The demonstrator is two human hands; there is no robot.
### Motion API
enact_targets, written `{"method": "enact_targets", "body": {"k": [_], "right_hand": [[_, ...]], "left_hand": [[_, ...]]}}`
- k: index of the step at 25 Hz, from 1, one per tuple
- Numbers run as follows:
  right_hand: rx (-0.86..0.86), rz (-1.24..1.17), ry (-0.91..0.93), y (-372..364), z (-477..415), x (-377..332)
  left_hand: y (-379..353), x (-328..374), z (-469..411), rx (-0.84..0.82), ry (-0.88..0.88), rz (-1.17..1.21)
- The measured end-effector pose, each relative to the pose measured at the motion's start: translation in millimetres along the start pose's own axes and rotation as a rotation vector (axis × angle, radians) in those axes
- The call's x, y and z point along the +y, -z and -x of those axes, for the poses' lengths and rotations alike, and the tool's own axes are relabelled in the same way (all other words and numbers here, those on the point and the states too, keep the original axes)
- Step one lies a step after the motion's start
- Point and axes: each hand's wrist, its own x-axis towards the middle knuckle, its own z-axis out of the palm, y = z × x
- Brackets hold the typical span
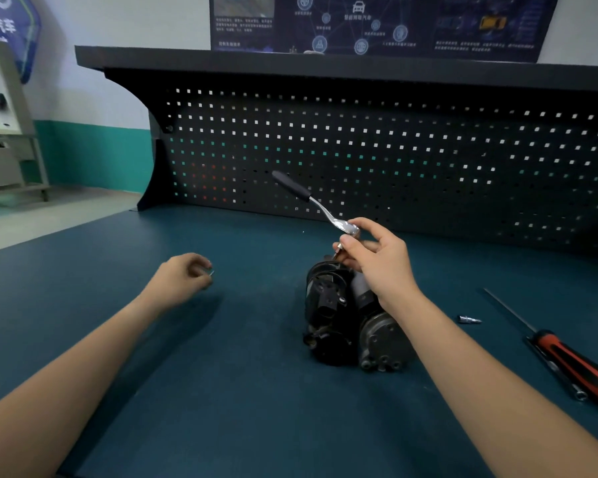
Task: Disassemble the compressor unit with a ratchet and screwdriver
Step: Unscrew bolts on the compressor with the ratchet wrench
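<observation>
The dark compressor unit (349, 322) lies on the blue-green bench top (221, 374), right of centre. My right hand (377, 257) hovers over its far end and pinches the chrome head of the ratchet (311, 200), whose black handle points up and to the left. A short bit sticks down from the ratchet head toward the compressor. My left hand (183, 276) is well to the left, above the bench, fingers curled around a small shiny bolt (210, 272). The red and black screwdriver (563, 357) lies at the right.
A small chrome socket bit (468, 319) lies between the compressor and the screwdriver. A black pegboard back panel (394, 150) with a shelf above closes off the far side of the bench. The bench's left edge runs past my left arm.
</observation>
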Motion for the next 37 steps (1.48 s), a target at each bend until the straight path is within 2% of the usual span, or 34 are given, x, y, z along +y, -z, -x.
{"method": "enact_targets", "body": {"k": [2, 5, 13, 15, 17, 19, 20, 22, 24, 26, 31, 37], "right_hand": [[-0.004, -0.020, -0.002, 0, 0, -1], [0.000, -0.045, -0.003, 0, 1, -2], [-0.027, -0.078, -0.026, 0, 2, -2], [-0.030, -0.079, -0.029, 0, 2, -2], [-0.049, -0.065, -0.029, 0, 2, -4], [-0.104, -0.038, -0.030, -1, 4, -7], [-0.141, -0.019, -0.026, -1, 6, -8], [-0.210, 0.039, -0.008, 3, 10, -12], [-0.230, 0.073, 0.003, 13, 14, -18], [-0.209, 0.045, 0.014, 26, 19, -23], [-0.290, 0.058, -0.030, 36, 29, -21], [-0.352, 0.100, -0.022, 39, 27, -17]], "left_hand": [[4, -16, -3, 0.000, -0.092, -0.323], [4, -28, -7, -0.103, -0.091, -0.488], [10, -41, -8, -0.112, -0.069, -0.392], [9, -35, -4, -0.067, -0.088, -0.365], [9, -21, 1, 0.086, -0.130, -0.255], [7, 9, 13, 0.221, -0.122, 0.046], [6, 28, 19, 0.192, -0.107, 0.247], [1, 69, 35, -0.018, -0.106, 0.640], [-4, 99, 47, -0.193, -0.085, 0.923], [-8, 116, 50, -0.231, -0.029, 1.126], [-23, 128, 49, -0.240, 0.119, 1.261], [-23, 120, 52, -0.152, -0.039, 1.184]]}}
